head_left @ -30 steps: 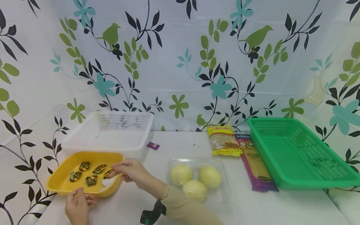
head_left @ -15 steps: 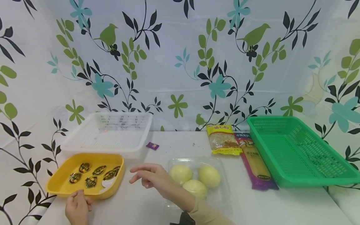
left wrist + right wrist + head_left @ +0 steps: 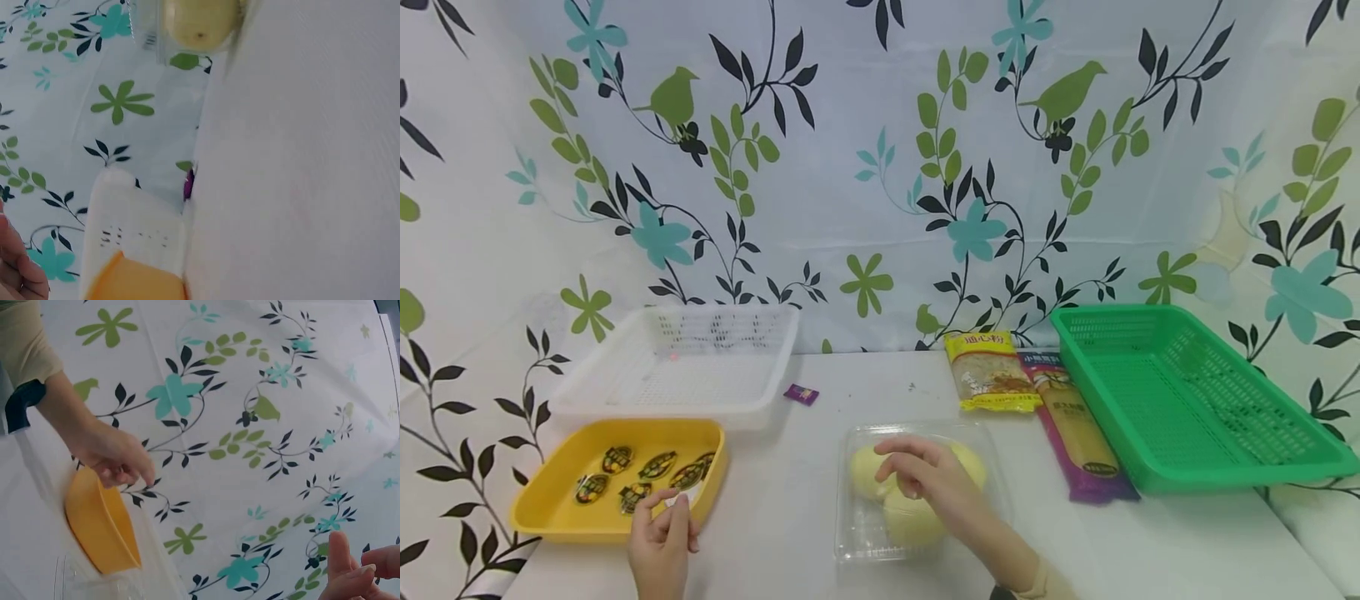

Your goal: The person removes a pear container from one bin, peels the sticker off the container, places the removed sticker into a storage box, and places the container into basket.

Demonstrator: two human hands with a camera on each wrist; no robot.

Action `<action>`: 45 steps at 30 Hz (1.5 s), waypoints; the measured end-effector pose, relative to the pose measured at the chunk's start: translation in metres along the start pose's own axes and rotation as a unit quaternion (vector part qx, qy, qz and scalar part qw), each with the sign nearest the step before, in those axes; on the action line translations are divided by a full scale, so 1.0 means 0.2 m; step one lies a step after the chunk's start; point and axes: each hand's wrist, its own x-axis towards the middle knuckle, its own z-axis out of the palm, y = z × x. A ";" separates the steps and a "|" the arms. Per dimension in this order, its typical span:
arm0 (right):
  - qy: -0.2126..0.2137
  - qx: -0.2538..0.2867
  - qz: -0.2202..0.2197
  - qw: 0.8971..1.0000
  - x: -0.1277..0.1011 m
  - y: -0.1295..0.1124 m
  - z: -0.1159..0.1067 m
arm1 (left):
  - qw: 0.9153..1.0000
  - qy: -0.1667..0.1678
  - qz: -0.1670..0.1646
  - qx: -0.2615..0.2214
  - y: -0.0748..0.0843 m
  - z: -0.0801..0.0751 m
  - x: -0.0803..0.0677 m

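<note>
In the head view my right hand (image 3: pixel 936 483) hovers over a clear plastic box (image 3: pixel 856 542) with three round pale yellow fruits (image 3: pixel 913 525). Its fingers bend loosely around nothing. My left hand (image 3: pixel 661 537) is at the front right of a yellow tray (image 3: pixel 568 532), fingers loosely curled and holding nothing, overlapping the tray's rim. Several small dark oval pieces with yellow and green markings (image 3: pixel 617 459) lie in the tray, beside a white piece partly covered by the left hand. The right wrist view shows the left hand (image 3: pixel 115 453) above the yellow tray (image 3: pixel 94 519).
Behind the yellow tray stands a white basket (image 3: pixel 775 367). A small purple packet (image 3: pixel 801 394) lies to its right. Further right are a yellow-topped food bag (image 3: pixel 992 373), a long purple noodle packet (image 3: pixel 1078 433) and a green basket (image 3: pixel 1247 479). A patterned cloth hangs behind the table.
My right hand has drawn back from the yellow tray and moved right, over the fruit box. The left hand has shifted right along the tray's front. The view has turned slightly.
</note>
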 end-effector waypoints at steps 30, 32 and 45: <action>0.322 -0.206 0.034 0.923 -0.23 0.38 -0.61 | 0.937 -0.322 -0.040 0.133 0.13 0.58 -0.36; 0.320 -0.207 0.044 0.924 -0.24 0.40 -0.61 | 0.936 -0.316 -0.064 0.140 0.10 0.58 -0.37; 0.258 -0.261 0.016 0.930 -0.27 0.49 -0.60 | 0.914 -0.345 -0.123 0.175 0.06 0.55 -0.41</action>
